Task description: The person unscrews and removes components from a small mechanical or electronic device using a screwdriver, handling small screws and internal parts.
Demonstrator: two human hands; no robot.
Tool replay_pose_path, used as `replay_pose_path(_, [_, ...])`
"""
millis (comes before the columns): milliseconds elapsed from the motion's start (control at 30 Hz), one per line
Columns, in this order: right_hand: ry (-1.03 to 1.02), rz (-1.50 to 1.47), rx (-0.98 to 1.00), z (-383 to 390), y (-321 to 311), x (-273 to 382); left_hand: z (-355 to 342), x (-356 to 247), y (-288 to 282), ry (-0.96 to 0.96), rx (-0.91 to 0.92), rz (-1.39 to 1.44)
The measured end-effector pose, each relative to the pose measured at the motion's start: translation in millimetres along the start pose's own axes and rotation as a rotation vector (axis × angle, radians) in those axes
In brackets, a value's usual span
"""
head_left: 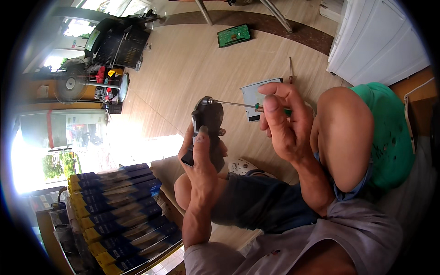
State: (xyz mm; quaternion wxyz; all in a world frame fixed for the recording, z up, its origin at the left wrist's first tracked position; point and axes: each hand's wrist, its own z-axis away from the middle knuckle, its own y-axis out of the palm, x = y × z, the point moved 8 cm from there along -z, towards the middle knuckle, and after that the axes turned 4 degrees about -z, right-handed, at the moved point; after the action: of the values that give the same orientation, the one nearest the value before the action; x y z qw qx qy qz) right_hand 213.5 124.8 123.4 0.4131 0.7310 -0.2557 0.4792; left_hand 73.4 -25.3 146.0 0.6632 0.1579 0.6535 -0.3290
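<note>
My left hand [201,172] grips a black plastic part [211,120] with a rounded body, held up above my lap; its thumb presses along the near side and its fingers wrap behind. A screwdriver [231,104] with a thin metal shaft and green handle points leftward, its tip at the top end of the black part. Around the green handle my right hand [289,130] is curled, thumb and forefinger raised and slightly apart. Part of the handle is hidden by the fingers. Whether the tip sits in a screw is too small to tell.
On the floor beyond lie a flat grey panel [251,95], a second screwdriver [290,68] and a green circuit board [233,35]. Several blue-and-yellow boxes [121,215] fill the lower left. A fan [71,83] stands at left, a white cabinet-like unit [382,41] at far right.
</note>
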Motion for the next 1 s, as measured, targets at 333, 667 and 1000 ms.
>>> replay_pose_path(333, [-0.088,-0.035,-0.054,0,-3,0,0,1,2,0.035,0.025,-0.008])
replay_pose_path(667, [-0.052,-0.072,-0.095,0,-5,0,0,-2,4,0.042,0.018,-0.006])
replay_pose_path(1000, [-0.070,-0.110,-0.079,1,-6,-1,1,-1,4,0.030,0.013,0.006])
